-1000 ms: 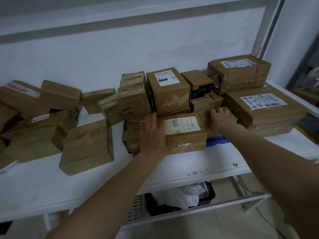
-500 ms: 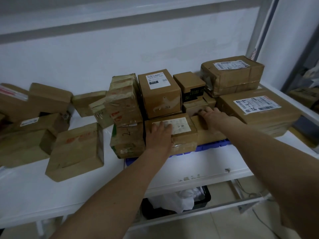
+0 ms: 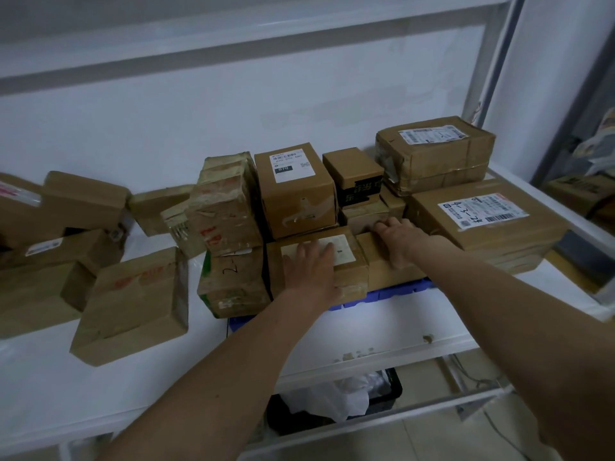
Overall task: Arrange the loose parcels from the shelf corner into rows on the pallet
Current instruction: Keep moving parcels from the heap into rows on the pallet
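Note:
A blue pallet [image 3: 392,292] lies on the white shelf [image 3: 382,327], covered by brown cardboard parcels. My left hand [image 3: 311,269] lies flat on a labelled parcel [image 3: 349,261] in the front row, fingers straight. My right hand [image 3: 399,236] rests on the plain parcel [image 3: 376,261] beside it, fingertips touching a small box behind. A parcel marked "2-" [image 3: 233,281] stands at the row's left end. Behind them are a taped parcel [image 3: 226,204], a labelled box [image 3: 296,188] and a black-taped box [image 3: 356,178].
Several loose parcels lie at the left, the nearest a flat box [image 3: 133,304]. Two large labelled parcels [image 3: 482,221] are stacked at the right by the shelf post [image 3: 492,58]. A black crate [image 3: 382,400] holding white plastic sits under the shelf.
Both hands have slid the two front parcels back against the stack, exposing more of the blue pallet's front edge. The camera has shifted slightly.

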Available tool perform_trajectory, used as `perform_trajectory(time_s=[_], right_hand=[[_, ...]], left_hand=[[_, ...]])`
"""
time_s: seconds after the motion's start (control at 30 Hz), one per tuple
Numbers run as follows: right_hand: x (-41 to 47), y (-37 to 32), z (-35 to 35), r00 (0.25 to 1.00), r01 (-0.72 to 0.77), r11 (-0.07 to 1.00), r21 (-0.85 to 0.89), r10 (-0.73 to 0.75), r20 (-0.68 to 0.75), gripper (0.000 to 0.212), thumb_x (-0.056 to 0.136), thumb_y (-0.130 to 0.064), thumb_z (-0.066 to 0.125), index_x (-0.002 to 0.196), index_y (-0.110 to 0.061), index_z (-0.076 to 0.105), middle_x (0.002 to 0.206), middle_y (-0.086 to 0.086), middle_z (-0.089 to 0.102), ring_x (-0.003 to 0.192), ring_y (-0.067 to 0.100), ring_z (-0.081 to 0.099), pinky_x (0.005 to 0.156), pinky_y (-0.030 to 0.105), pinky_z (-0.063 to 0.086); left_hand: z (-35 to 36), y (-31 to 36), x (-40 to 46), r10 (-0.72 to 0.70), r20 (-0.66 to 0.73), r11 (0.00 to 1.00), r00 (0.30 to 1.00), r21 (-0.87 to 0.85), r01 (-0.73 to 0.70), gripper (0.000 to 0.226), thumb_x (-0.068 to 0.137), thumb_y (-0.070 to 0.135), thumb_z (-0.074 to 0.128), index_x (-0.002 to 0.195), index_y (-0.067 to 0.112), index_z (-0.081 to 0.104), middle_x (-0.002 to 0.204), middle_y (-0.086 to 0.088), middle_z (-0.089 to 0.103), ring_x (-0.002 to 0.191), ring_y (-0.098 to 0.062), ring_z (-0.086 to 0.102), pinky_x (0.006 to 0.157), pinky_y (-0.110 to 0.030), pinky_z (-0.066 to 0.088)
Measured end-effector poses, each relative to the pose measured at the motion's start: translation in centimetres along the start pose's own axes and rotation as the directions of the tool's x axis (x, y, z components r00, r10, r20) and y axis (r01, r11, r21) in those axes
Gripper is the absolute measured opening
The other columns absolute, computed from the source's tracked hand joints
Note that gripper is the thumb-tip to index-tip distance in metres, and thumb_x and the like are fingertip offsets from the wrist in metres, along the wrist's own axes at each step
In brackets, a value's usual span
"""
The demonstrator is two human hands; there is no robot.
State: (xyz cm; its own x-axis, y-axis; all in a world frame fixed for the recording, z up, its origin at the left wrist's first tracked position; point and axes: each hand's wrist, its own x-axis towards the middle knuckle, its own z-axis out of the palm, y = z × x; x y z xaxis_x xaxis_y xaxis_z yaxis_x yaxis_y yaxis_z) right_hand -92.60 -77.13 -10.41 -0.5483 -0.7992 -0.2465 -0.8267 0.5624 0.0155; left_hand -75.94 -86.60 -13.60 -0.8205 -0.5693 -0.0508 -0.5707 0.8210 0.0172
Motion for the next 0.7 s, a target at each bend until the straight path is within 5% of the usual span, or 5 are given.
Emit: perform_trajectory(time_s=[0.33, 0.53, 0.7], right_hand=[[0.3, 0.4, -0.7, 1.000, -0.009, 1.000, -0.027, 0.010, 0.021, 0.098, 0.066, -0.014, 0.078, 0.147, -0.023, 0.023, 0.141, 0.010, 0.029, 0.131, 0.032, 0.029, 0.105, 0.047, 0.038], [0.8, 0.5, -1.9, 0.999, -0.009, 0.996, 0.087, 0.006, 0.035, 0.096, 0.070, -0.001, 0.072, 0.148, -0.018, 0.018, 0.149, 0.012, 0.029, 0.140, 0.034, 0.024, 0.113, 0.048, 0.024], [0.5, 0.4, -4.6, 0.994, -0.007, 0.998, 0.062, 0.001, 0.106, 0.100, 0.070, -0.002, 0.074, 0.150, -0.017, 0.015, 0.148, 0.013, 0.027, 0.139, 0.035, 0.025, 0.106, 0.046, 0.035]], left_hand=[[-1.1, 1.2, 0.2, -0.022, 0.069, 0.992, 0.997, 0.126, 0.013, 0.077, 0.092, 0.035, 0.057, 0.151, 0.030, 0.008, 0.148, -0.012, 0.021, 0.135, -0.036, 0.023, 0.107, -0.059, 0.031], [-1.4, 0.9, 0.1, -0.008, 0.085, 0.993, 0.996, 0.120, -0.002, 0.077, 0.092, 0.031, 0.057, 0.151, 0.030, 0.007, 0.151, -0.012, 0.020, 0.138, -0.036, 0.021, 0.109, -0.060, 0.029], [-1.2, -0.2, 0.4, 0.048, 0.122, 0.995, 0.991, 0.077, -0.058, 0.079, 0.091, 0.038, 0.058, 0.151, 0.031, 0.008, 0.154, -0.010, 0.015, 0.142, -0.035, 0.017, 0.110, -0.059, 0.027]])
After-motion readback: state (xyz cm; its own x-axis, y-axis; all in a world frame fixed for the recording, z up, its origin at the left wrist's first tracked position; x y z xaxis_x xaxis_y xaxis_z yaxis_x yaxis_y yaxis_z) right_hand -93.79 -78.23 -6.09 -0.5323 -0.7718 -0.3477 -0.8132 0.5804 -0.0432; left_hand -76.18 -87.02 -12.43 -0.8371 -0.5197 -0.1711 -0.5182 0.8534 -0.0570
